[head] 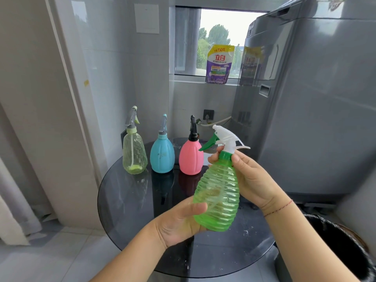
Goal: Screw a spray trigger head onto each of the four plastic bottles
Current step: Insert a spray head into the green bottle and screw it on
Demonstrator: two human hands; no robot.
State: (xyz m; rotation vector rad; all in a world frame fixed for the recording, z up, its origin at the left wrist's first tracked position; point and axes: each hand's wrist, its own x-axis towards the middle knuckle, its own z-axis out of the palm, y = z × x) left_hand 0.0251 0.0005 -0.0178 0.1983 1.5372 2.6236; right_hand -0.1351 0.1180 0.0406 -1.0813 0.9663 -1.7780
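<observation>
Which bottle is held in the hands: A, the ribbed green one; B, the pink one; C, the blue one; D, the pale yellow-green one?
A: the left hand grips the ribbed green bottle at its base, the right hand at its neck; the others stand on the table.

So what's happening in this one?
A person holds the green ribbed bottle above the round glass table. The left-hand grip cups its base; the right-hand grip pinches the green collar of the white trigger head on its neck. The yellowish bottle, blue bottle and pink bottle stand in a row on the table, each with a head on.
</observation>
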